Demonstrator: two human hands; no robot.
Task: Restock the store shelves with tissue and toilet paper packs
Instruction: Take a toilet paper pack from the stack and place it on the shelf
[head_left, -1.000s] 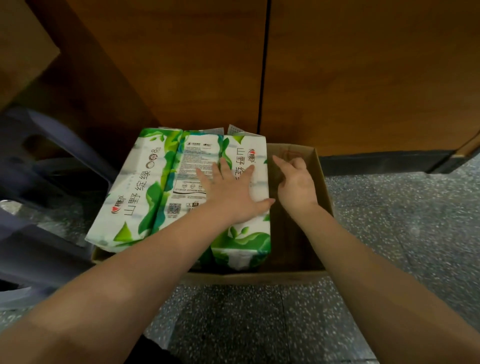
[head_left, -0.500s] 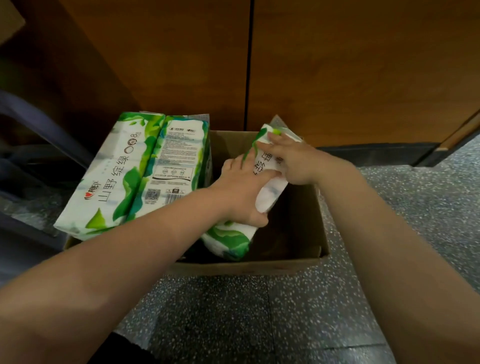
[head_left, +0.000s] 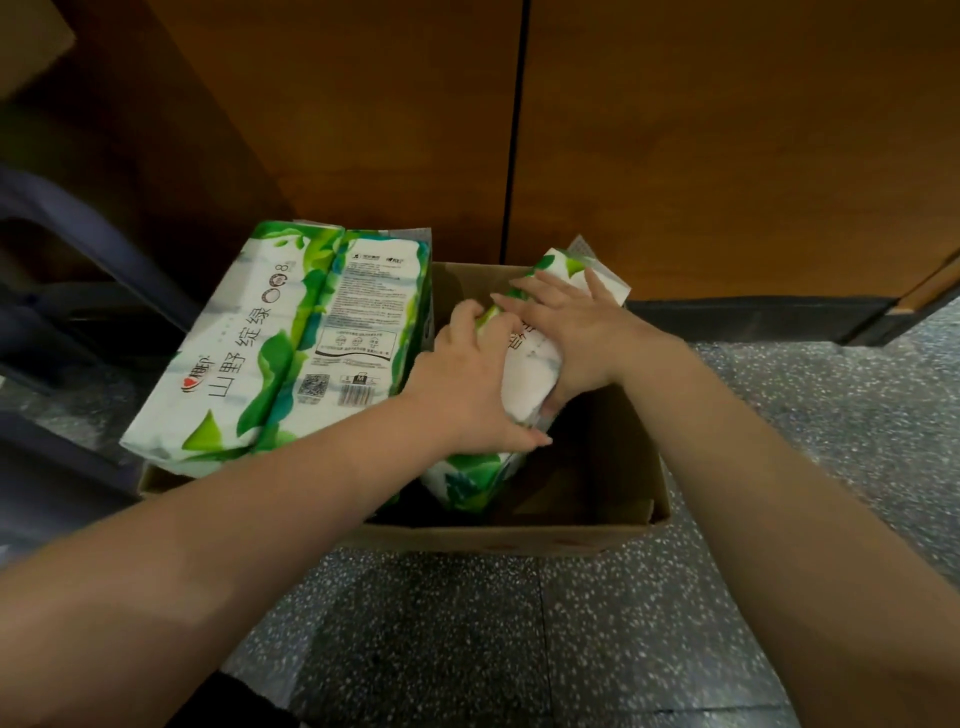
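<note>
A brown cardboard box (head_left: 613, 525) stands on the speckled floor in front of wooden panels. Two white and green tissue packs (head_left: 280, 343) lean side by side against its left side, sticking out over the rim. A third tissue pack (head_left: 524, 379) stands tilted in the middle of the box. My left hand (head_left: 467, 384) grips its left edge, fingers curled over the top and thumb below. My right hand (head_left: 566, 338) grips it from the right, fingers spread across its upper face and thumb under it.
Wooden cabinet panels (head_left: 675, 145) rise right behind the box, with a dark baseboard (head_left: 753, 317) at floor level. A dark plastic object (head_left: 62, 291) sits to the left. Speckled grey floor (head_left: 519, 639) lies in front and to the right.
The third pack was lying against the other two under my left hand. Both hands took hold of it and tipped it to the right, away from them, into the box's middle.
</note>
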